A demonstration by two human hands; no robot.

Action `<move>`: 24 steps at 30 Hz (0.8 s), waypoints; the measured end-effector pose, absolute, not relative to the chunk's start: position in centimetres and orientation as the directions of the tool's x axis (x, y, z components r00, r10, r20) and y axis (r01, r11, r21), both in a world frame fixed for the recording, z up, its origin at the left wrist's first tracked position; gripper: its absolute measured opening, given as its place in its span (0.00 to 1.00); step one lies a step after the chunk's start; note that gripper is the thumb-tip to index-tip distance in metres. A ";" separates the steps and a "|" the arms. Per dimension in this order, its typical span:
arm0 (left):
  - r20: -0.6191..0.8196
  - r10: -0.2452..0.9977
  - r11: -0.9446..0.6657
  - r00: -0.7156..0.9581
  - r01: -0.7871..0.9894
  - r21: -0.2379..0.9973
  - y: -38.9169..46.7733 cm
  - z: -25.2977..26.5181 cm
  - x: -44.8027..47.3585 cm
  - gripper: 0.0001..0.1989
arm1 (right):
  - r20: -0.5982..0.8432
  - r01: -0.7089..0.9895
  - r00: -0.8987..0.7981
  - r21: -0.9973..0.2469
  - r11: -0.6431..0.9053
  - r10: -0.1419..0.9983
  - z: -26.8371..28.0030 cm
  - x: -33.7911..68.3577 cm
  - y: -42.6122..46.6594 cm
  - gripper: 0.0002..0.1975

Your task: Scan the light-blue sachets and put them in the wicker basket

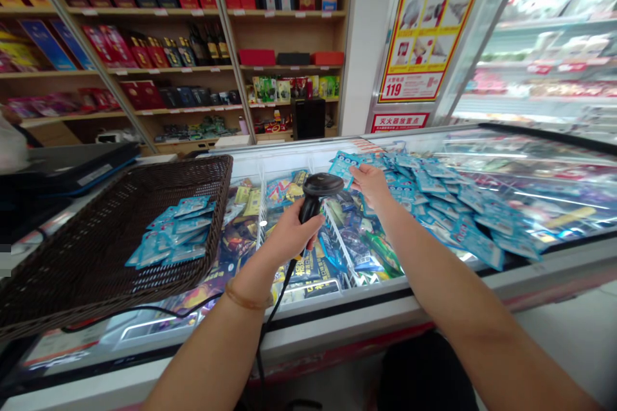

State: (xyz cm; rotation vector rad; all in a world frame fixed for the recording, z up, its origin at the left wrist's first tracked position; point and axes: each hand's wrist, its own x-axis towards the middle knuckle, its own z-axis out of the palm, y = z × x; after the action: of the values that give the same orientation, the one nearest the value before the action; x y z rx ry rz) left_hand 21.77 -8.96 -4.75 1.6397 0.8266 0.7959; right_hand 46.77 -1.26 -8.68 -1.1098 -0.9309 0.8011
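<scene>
R hand (370,183) is pinching packet (344,166) by edge, fingers nearly closed; L hand (290,234) is gripping scanner (318,187), fingers wrapped. Packet's prob. weighing little, bending, slipping easily; edge hold's suiting.

A basket (222,196) of packets (176,234) stands on the freezer's (337,321) left side. A packet heap (438,196) lies rightward, between far and near edges.

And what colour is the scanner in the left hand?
The scanner is black, as the head view shows best.
</scene>
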 end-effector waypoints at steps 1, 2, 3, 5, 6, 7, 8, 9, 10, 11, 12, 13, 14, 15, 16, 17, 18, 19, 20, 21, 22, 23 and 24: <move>0.088 0.837 -0.180 0.541 0.121 0.976 -9.0 -4.8 21.8 0.09 | 0.208 -0.074 0.405 -0.963 0.258 0.891 -8.7 46.9 -1.2 0.28; 0.089 0.832 -0.185 0.548 0.124 0.975 -8.9 -4.8 21.7 0.09 | 0.207 -0.072 0.410 -0.964 0.257 0.888 -8.6 46.9 -1.2 0.29; 0.090 0.828 -0.190 0.554 0.126 0.974 -8.9 -4.9 21.7 0.09 | 0.207 -0.067 0.415 -0.964 0.256 0.886 -8.6 47.0 -1.3 0.29; 0.094 0.822 -0.200 0.562 0.131 0.971 -8.9 -5.0 21.7 0.09 | 0.207 -0.054 0.423 -0.966 0.253 0.882 -8.4 47.0 -1.4 0.28; 0.094 0.821 -0.204 0.563 0.136 0.970 -8.9 -5.1 21.7 0.09 | 0.207 -0.048 0.426 -0.967 0.250 0.881 -8.3 46.9 -1.4 0.28; 0.091 0.820 -0.206 0.565 0.143 0.968 -8.8 -5.2 21.7 0.09 | 0.203 -0.043 0.429 -0.969 0.245 0.880 -8.2 46.9 -1.5 0.27; 0.087 0.821 -0.206 0.565 0.151 0.967 -8.8 -5.3 21.7 0.08 | 0.199 -0.037 0.435 -0.970 0.239 0.878 -8.1 46.8 -1.6 0.26; 0.081 0.822 -0.205 0.564 0.160 0.966 -8.8 -5.4 21.7 0.08 | 0.196 -0.029 0.441 -0.972 0.232 0.876 -8.0 46.7 -1.6 0.26; 0.075 0.822 -0.203 0.564 0.167 0.965 -8.8 -5.4 21.7 0.08 | 0.193 -0.020 0.451 -0.974 0.226 0.872 -7.8 46.6 -1.7 0.25; 0.070 0.822 -0.201 0.565 0.173 0.964 -8.7 -5.5 21.7 0.08 | 0.191 -0.013 0.460 -0.975 0.222 0.867 -7.7 46.4 -1.8 0.25; 0.068 0.821 -0.201 0.566 0.177 0.963 -8.7 -5.6 21.7 0.08 | 0.188 -0.011 0.467 -0.976 0.219 0.864 -7.6 46.3 -1.8 0.25; 0.067 0.820 -0.202 0.569 0.177 0.963 -8.7 -5.6 21.7 0.07 | 0.185 -0.016 0.468 -0.976 0.217 0.864 -7.5 46.2 -1.9 0.24; 0.067 0.817 -0.201 0.573 0.174 0.964 -8.7 -5.6 21.7 0.07 | 0.179 -0.027 0.471 -0.976 0.216 0.864 -7.4 46.2 -2.0 0.24; 0.068 0.814 -0.200 0.577 0.168 0.965 -8.7 -5.7 21.7 0.08 | 0.170 -0.041 0.472 -0.976 0.214 0.865 -7.3 46.1 -2.1 0.23; 0.071 0.812 -0.199 0.580 0.159 0.967 -8.7 -5.7 21.7 0.08 | 0.163 -0.054 0.473 -0.976 0.213 0.866 -7.3 46.1 -2.1 0.22; 0.075 0.811 -0.197 0.580 0.150 0.969 -8.7 -5.6 21.7 0.09 | 0.157 -0.063 0.472 -0.975 0.211 0.868 -7.3 46.0 -2.2 0.22; 0.078 0.814 -0.193 0.576 0.140 0.971 -8.7 -5.5 21.8 0.09 | 0.155 -0.069 0.472 -0.975 0.211 0.868 -7.3 46.0 -2.2 0.22; 0.081 0.818 -0.187 0.569 0.131 0.974 -8.8 -5.4 21.8 0.09 | 0.155 -0.074 0.472 -0.974 0.215 0.868 -7.4 45.9 -2.2 0.22; 0.082 0.825 -0.181 0.559 0.125 0.975 -8.9 -5.2 21.9 0.09 | 0.155 -0.082 0.472 -0.973 0.218 0.868 -7.4 45.8 -2.2 0.22; 0.078 0.836 -0.171 0.543 0.122 0.978 -9.0 -5.0 22.0 0.10 | 0.150 -0.092 0.472 -0.972 0.218 0.869 -7.5 45.6 -2.1 0.22; 0.071 0.853 -0.154 0.517 0.120 0.981 -9.1 -4.7 22.0 0.10 | 0.140 -0.105 0.469 -0.971 0.213 0.872 -7.4 45.2 -2.0 0.22; 0.060 0.876 -0.132 0.479 0.118 0.984 -9.3 -4.3 22.0 0.12 | 0.126 -0.119 0.461 -0.972 0.202 0.878 -7.3 44.8 -1.8 0.21; 0.051 0.902 -0.109 0.429 0.113 0.988 -9.4 -3.8 21.8 0.13 | 0.112 -0.130 0.446 -0.973 0.188 0.888 -7.1 44.2 -1.6 0.21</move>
State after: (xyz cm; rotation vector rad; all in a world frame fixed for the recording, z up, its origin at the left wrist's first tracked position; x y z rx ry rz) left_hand 21.79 -9.39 -3.84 1.5432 0.9278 0.8657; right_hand 44.20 -1.56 -7.10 -1.1559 -0.8278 0.8452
